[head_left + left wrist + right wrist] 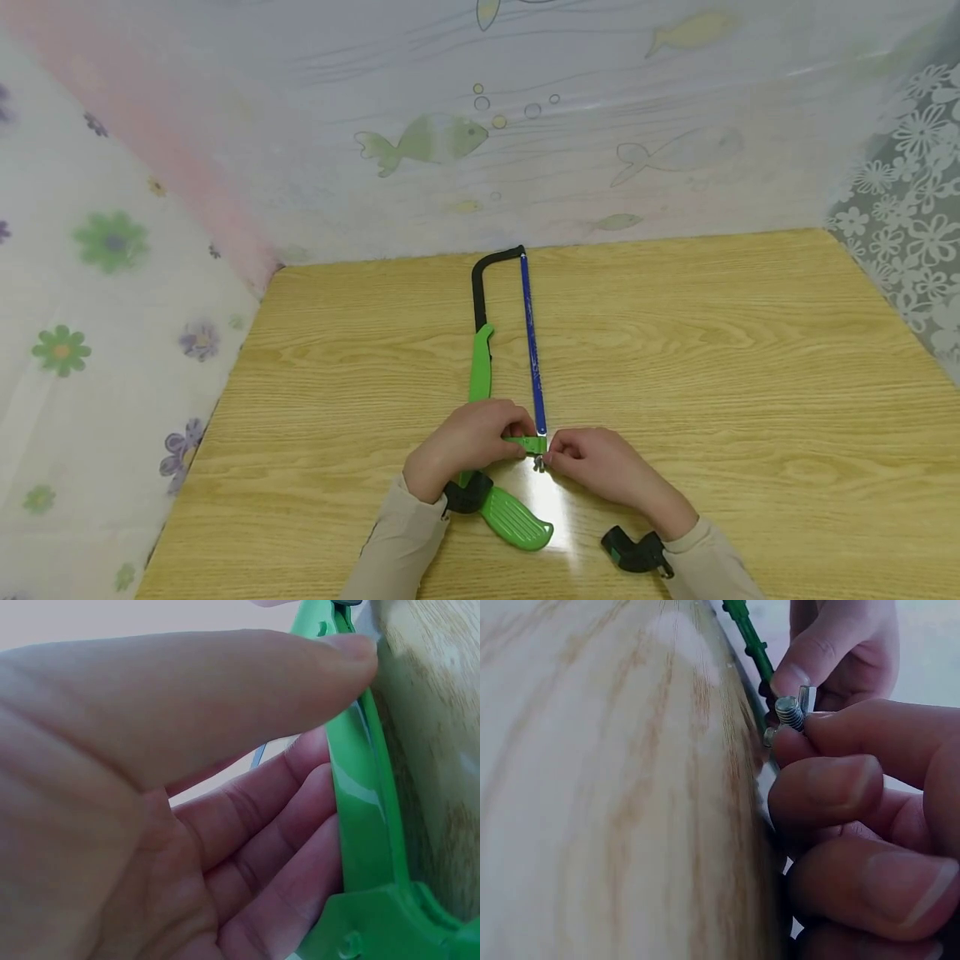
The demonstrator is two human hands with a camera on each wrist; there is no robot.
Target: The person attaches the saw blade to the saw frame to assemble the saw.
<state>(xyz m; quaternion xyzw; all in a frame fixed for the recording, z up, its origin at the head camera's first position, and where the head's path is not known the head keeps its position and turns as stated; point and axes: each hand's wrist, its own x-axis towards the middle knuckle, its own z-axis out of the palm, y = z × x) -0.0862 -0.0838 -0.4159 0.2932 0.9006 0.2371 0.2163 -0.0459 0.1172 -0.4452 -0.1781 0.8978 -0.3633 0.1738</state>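
A hacksaw with a green frame, a black bow and a blue blade lies on the wooden table. My left hand holds the green frame arm at the blade's near end, its thumb along the frame in the left wrist view. At that same end, my right hand pinches a small metal wing nut on a threaded bolt between thumb and finger. The green handle points toward me, below my left wrist. The left hand hides part of the frame.
Each wrist carries a black camera. The wood-grain table reaches back to a wall cover printed with fish. Flowered sheets hang along the left and right sides.
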